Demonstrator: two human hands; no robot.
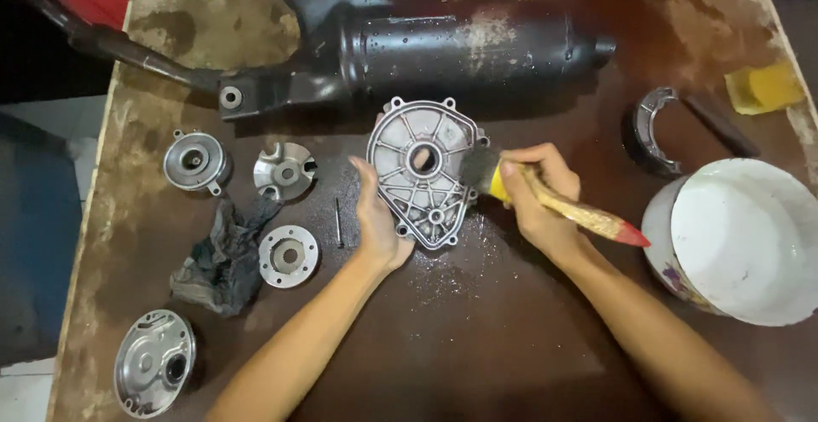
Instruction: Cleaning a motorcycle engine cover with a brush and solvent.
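One ribbed grey metal engine cover point(423, 171) stands near the middle of the wet, stained desk point(511, 337), just below one long black exhaust muffler point(409, 47). The left hand point(377, 218) grips the cover's left edge, fingers curled against the rim. The right hand point(537, 196) is closed around one paintbrush point(554, 203) with a yellow band and red-tipped wooden handle; its dark bristles touch the cover's right side.

Left of the cover lie four smaller round metal parts: one hub point(196, 161), one finned piece point(285, 172), one disc point(289, 256) and one larger plate point(154, 362) near the desk's lower left corner. One dark rag point(223, 260) lies between them. One thin pin point(339, 222) rests beside the left hand.

At right stand one white bucket point(741, 239), one curved brake shoe point(652, 132) and one yellow sponge point(764, 87). No labels are readable.
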